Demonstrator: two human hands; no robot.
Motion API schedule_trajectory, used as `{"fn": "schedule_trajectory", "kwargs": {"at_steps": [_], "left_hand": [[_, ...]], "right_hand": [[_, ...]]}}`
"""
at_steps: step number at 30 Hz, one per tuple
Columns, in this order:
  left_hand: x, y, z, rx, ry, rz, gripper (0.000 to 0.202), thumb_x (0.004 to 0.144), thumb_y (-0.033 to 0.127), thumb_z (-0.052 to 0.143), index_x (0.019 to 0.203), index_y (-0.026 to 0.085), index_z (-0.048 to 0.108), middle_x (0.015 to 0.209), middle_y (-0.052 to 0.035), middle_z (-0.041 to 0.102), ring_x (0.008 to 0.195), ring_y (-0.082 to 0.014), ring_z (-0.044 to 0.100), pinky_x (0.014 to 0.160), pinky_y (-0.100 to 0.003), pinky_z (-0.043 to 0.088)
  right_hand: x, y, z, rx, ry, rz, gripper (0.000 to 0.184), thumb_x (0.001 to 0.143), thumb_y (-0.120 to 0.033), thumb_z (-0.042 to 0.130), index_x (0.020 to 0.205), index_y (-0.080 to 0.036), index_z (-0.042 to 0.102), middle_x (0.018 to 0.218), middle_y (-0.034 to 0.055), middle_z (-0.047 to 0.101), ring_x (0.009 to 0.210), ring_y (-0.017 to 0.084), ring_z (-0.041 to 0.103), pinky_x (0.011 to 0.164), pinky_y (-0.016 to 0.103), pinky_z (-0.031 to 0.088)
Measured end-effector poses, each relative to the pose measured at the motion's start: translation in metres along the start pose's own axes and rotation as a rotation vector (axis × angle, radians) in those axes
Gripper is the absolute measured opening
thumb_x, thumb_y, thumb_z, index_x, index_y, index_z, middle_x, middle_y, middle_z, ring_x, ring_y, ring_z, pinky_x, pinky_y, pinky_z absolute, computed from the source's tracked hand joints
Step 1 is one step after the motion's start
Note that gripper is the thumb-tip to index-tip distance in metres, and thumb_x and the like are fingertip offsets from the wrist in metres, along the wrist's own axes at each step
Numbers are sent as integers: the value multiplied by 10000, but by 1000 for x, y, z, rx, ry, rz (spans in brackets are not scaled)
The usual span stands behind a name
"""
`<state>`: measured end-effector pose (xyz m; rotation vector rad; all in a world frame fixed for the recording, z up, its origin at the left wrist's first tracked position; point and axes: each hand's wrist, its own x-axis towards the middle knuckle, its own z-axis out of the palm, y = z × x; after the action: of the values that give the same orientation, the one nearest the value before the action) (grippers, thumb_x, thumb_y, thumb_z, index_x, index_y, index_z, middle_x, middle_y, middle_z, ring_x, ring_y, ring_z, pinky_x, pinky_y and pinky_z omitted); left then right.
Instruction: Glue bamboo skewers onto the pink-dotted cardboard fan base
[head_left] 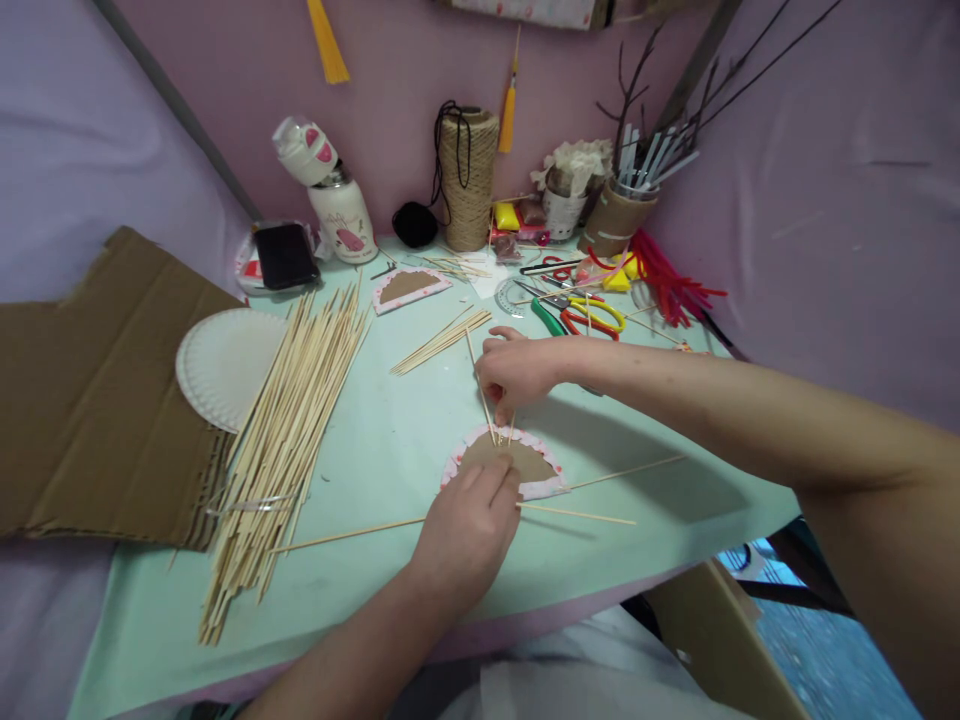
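Note:
A half-round cardboard piece (529,457) with a pink-and-white fabric edge lies in front of me, its back side facing up. My left hand (472,515) rests on its near left part, fingers stretched flat and pressing down. Above the curved edge, my right hand (517,375) has its fingers closed around a thin bamboo skewer (484,400) that slants down to the piece. A second short skewer (512,428) shows under the right fingers. More skewers (577,514) stick out to both sides of the piece. The left thumb is mostly hidden.
Left lie a large skewer bundle (289,430), a paper plate (217,365) and corrugated cardboard (112,400). Behind are a smaller skewer bundle (442,343), another half-round piece (410,288), scissors (592,317), a twine spool (469,180) and a white bottle (341,215).

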<state>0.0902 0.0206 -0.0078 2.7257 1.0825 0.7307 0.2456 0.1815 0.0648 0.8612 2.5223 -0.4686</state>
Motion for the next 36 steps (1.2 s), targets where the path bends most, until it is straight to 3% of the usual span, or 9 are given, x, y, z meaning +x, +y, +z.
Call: {"fn": "schedule_trajectory", "kwargs": {"at_steps": [23, 36], "left_hand": [[2, 0, -2, 19, 28, 13, 239, 931, 114, 448, 1068, 96, 643, 1106, -132, 694, 891, -233, 662, 808, -419, 581], [3, 1, -3, 26, 49, 19, 230, 923, 101, 451, 1067, 104, 629, 1077, -124, 704, 920, -240, 672, 804, -408, 598]], "right_hand": [[-2, -3, -3, 1, -19, 18, 221, 709, -390, 776, 665, -182, 718, 791, 33, 669, 1031, 251, 437, 1071, 486, 90], [-3, 3, 5, 59, 67, 11, 221, 690, -415, 792, 669, -202, 736, 766, 21, 676, 1038, 254, 475, 1087, 513, 73]]}}
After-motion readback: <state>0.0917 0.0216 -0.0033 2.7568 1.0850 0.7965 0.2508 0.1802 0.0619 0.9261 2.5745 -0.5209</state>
